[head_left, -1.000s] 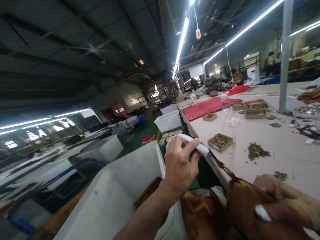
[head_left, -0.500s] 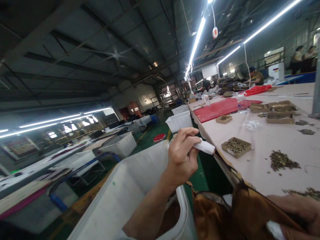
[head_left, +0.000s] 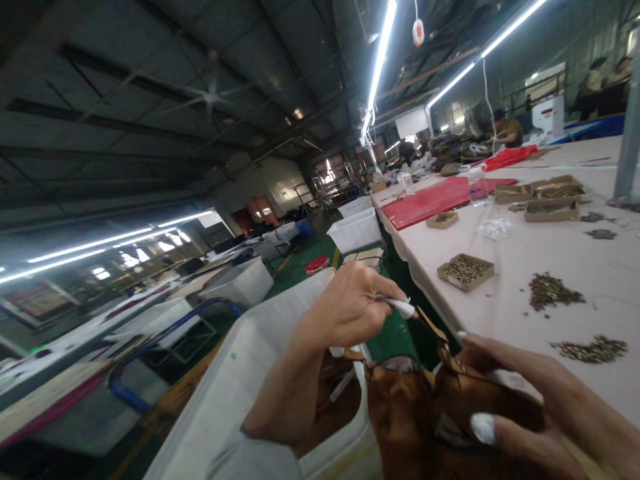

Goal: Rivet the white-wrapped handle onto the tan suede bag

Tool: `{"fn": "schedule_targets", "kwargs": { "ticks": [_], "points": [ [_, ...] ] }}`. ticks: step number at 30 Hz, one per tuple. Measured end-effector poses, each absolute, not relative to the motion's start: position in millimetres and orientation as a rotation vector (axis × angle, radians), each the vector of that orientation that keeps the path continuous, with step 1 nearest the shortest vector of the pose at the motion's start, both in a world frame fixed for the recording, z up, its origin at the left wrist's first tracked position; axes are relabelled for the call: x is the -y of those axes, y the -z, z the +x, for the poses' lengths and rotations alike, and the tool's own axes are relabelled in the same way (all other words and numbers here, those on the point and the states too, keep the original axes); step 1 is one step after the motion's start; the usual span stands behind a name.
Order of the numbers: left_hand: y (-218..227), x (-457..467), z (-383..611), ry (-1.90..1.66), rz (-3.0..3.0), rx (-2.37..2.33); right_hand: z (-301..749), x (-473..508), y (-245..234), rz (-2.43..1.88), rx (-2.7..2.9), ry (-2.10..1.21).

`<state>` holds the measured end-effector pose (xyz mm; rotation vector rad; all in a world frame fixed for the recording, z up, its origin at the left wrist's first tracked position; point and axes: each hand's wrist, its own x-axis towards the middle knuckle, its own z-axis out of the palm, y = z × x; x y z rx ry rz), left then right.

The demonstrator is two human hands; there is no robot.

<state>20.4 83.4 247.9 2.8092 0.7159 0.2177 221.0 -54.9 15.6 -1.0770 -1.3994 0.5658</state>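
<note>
My left hand (head_left: 350,303) is closed on a bag strap (head_left: 400,307) whose end has a white wrapping. From the wrapping a thin brown strip runs down to a brown leather-like bag (head_left: 405,407). My right hand (head_left: 545,400) grips the bag's upper right part, thumb on the near side and fingers behind the edge. White covering shows on the thumb tip and a fingertip. The bag hangs between the table edge and a white bin (head_left: 265,373), its lower part cut off by the frame. More brown material (head_left: 337,400) lies inside the bin.
On the pale-covered table (head_left: 525,340) are piles of small brass-coloured hardware (head_left: 555,291), an open cardboard box (head_left: 465,270) of studs, more boxes (head_left: 553,210), a clear jar (head_left: 479,187) and a red sheet (head_left: 435,200). A metal post (head_left: 627,133) stands right. Several people work far back.
My left hand has turned over and moved slightly down and left with the strap. My right hand has come further into view, up along the bag, and the bag's top has shifted left.
</note>
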Motion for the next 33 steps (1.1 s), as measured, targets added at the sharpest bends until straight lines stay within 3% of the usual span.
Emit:
{"fn": "schedule_targets", "kwargs": {
  "ticks": [8,12,19,25,33],
  "points": [
    [-204,-109,61,0.028,2.909,-0.817,191,19,-13,-1.082,1.39,-0.192],
    [-191,-131,73,0.181,2.871,-0.707,198,15,-11,-1.129,1.373,-0.453],
    [-151,-155,79,0.006,2.879,-0.431,226,5,-9,-1.134,1.31,-0.95],
    [-94,-172,77,0.115,1.799,-0.459,259,-4,15,-0.941,1.164,-1.294],
    [2,-178,91,-0.097,1.262,-0.514,266,-41,64,-0.789,0.974,-1.389]
  ]
}}
